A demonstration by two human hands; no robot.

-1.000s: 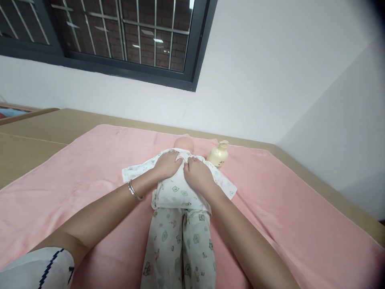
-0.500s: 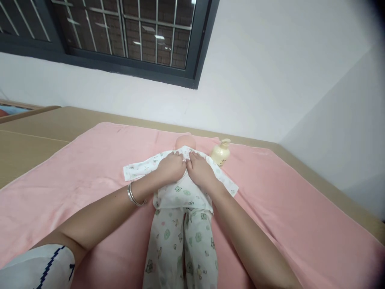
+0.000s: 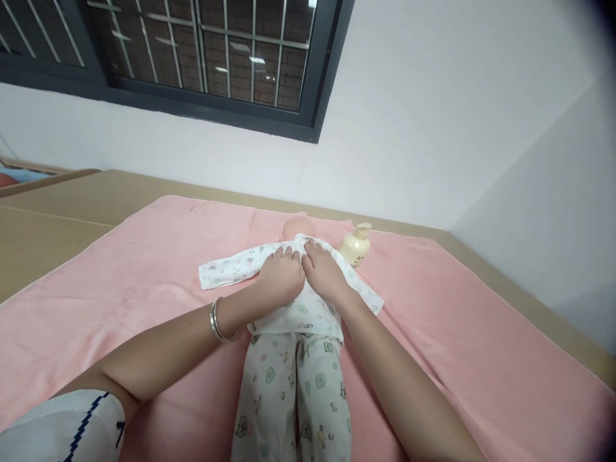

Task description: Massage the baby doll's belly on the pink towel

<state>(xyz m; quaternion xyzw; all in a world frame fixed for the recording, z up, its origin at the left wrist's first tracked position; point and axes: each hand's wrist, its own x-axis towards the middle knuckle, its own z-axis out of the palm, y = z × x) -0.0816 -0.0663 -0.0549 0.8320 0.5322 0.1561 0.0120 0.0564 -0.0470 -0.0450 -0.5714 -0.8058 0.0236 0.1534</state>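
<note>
A baby doll in a white printed top [image 3: 301, 317] and matching trousers [image 3: 320, 391] lies stretched out, its sleeves spread to both sides. Only the rounded pinkish head [image 3: 298, 228] shows beyond the collar; its face is out of sight. On the left side of the chest rests my left hand [image 3: 282, 276], back upward, fingers extended over the cloth. My right hand [image 3: 325, 273] lies flat on the other side of the chest, its fingers toward the collar. The two hands nearly meet at the middle, and neither holds anything visible.
A cream pump bottle [image 3: 355, 247] stands beside the doll's right-hand sleeve in view. Under everything spreads a pink blanket [image 3: 462, 346] over a wooden surface [image 3: 58, 224]. Behind it rise a white wall [image 3: 394, 128] and a dark-framed barred window [image 3: 315, 122].
My left hand has slid slightly down the chest toward me, its fingers now lower than before. The right hand stays in about the same place on the top.
</note>
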